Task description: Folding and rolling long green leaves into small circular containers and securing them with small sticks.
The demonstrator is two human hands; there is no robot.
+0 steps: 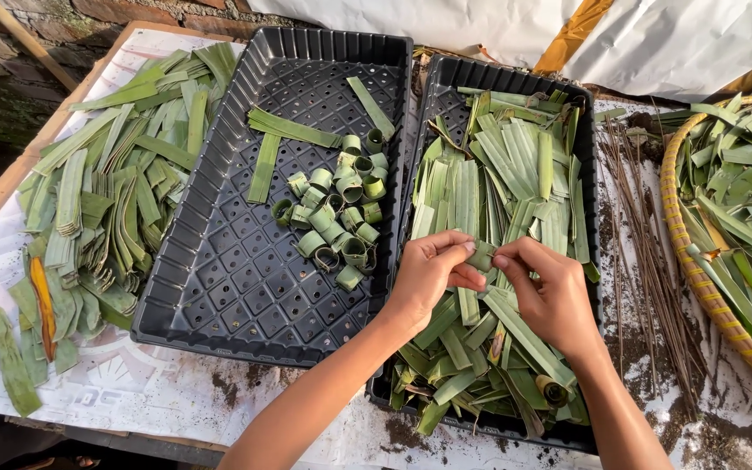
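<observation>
**Both hands pinch one leaf roll at mid-frame**

At the left edge lies a pile of loose leaf strips [106,174]. Next, a black tray [211,287] holds finished rolled rings [341,209]. Right of centre, over the strip-filled second tray [580,174], the left hand [428,274] and right hand [550,292] meet, fingertips clamped on a small leaf roll [481,256] between them, equally near both. A woven basket [689,252] sits far right.

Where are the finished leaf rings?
The leaf rings lie heaped in the left black tray, toward its right side, just up and left of the left hand.
</observation>
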